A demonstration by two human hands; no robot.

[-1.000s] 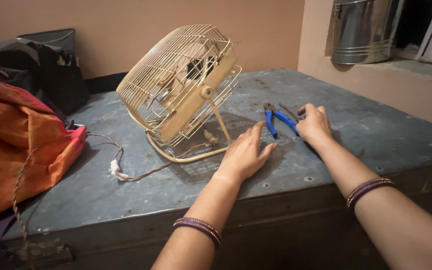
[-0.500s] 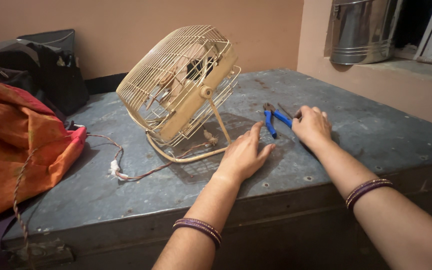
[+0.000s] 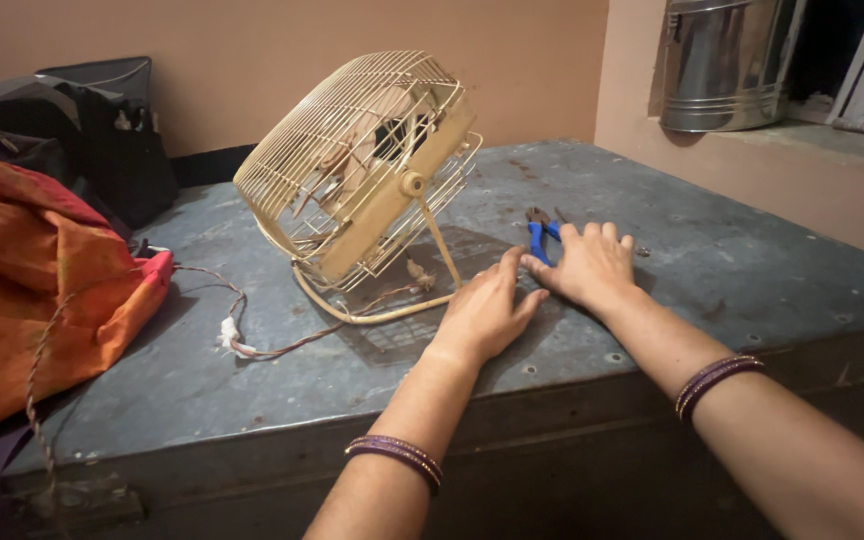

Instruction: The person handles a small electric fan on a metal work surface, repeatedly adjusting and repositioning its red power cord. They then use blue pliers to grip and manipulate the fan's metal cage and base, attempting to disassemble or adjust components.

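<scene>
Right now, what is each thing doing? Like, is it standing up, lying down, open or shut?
Fan: tilted on its wire stand, blades not blurred.
Fan cord: loose on the metal top, its end lying free.
Pliers: lying flat, partly under the right hand.
Right hand: flat, palm down on the pliers.
Left hand: flat on the metal top, holding nothing.
Orange bag: slumped.

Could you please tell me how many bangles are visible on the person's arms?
2 sets: thin purple bangles on the left wrist, near the metal trunk's front edge, and purple bangles on the right forearm. Individual rings are too small to count.
</scene>
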